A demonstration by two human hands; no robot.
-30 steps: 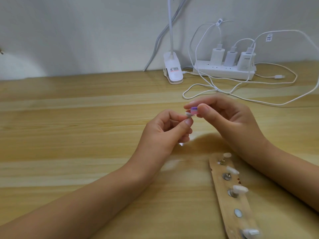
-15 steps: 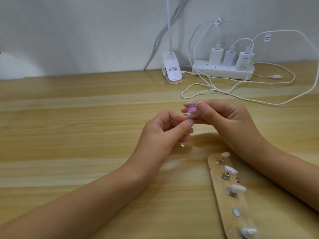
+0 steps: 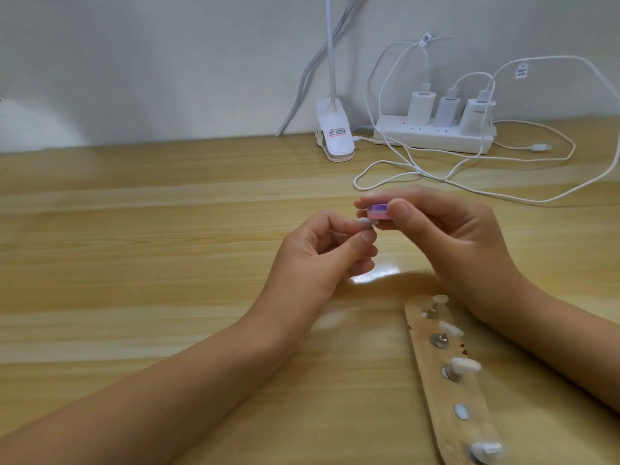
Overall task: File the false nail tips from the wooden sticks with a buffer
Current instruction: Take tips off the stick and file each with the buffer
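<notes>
My left hand (image 3: 322, 253) pinches a small pale false nail tip (image 3: 467, 223) between thumb and forefinger above the wooden table (image 3: 134, 263). My right hand (image 3: 449, 236) grips a small purple and pink buffer block (image 3: 479, 211), whose lower edge touches the tip. A wooden stick (image 3: 446, 391) lies at the lower right under my right forearm. It carries several metal pegs, and white nail tips (image 3: 465, 365) sit on most of them. One peg (image 3: 461, 412) shows only a bare round base.
At the back, against the wall, stand a white clip lamp base (image 3: 335, 135) and a white power strip (image 3: 432, 137) with three chargers. White cables (image 3: 402, 169) loop over the table behind my hands.
The buffer has shifted a little against the nail tip, and more of its purple and pink side shows now. Both hands stay in nearly the same place.
</notes>
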